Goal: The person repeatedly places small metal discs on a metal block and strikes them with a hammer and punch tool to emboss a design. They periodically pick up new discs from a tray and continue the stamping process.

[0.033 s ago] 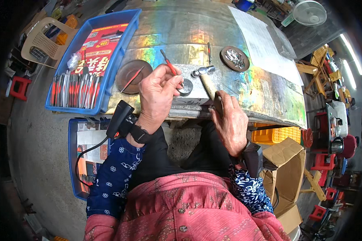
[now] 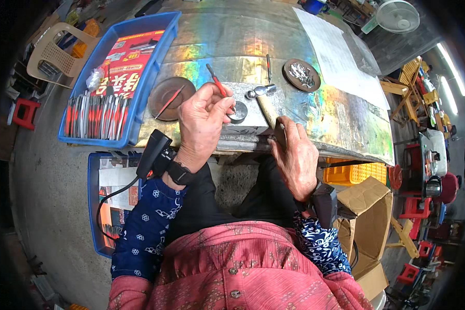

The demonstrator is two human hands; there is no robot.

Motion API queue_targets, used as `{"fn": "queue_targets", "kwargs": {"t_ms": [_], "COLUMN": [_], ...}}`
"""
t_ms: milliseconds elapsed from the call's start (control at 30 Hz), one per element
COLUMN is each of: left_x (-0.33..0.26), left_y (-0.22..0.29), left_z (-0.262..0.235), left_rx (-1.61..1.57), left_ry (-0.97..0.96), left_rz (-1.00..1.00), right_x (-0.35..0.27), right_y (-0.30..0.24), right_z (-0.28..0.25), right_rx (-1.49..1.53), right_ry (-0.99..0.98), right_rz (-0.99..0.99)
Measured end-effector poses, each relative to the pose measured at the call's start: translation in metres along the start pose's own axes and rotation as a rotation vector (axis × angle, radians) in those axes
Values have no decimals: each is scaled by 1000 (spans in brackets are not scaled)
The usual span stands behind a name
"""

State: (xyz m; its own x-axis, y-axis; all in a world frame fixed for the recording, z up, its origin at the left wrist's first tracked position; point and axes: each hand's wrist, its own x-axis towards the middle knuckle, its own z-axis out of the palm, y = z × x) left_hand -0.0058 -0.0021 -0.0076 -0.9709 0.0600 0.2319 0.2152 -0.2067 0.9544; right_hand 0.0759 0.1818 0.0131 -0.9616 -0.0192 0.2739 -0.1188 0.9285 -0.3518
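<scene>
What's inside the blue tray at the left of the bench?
The blue tray holds a row of red-handled tools, a red printed sheet and a small clear bag. Whatever lies beneath the sheet is covered.

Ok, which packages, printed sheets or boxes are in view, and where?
Red printed sheet: rectangular, yellow and white print, inside the blue tray, upper left.
Printed leaflets: white and orange, in the lower blue tray, left.
Cardboard box: brown, open, lower right.
White paper sheet: on the table, upper right.
</scene>
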Motion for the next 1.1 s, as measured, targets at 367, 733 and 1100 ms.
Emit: {"fn": "queue_targets", "kwargs": {"t_ms": [367, 733, 1100], "left_x": [-1, -7, -5], "left_y": [3, 9, 8], "left_z": [-3, 2, 4], "left_rx": [70, 522, 514], "left_ry": [-42, -44, -28], "left_rz": [-7, 378, 398], "right_x": [0, 1, 2], "right_y": [3, 2, -29], "right_z": [5, 9, -86], "right_rx": [55, -133, 287], "right_ry": [21, 113, 271], "right_rz": [-11, -20, -133]}}
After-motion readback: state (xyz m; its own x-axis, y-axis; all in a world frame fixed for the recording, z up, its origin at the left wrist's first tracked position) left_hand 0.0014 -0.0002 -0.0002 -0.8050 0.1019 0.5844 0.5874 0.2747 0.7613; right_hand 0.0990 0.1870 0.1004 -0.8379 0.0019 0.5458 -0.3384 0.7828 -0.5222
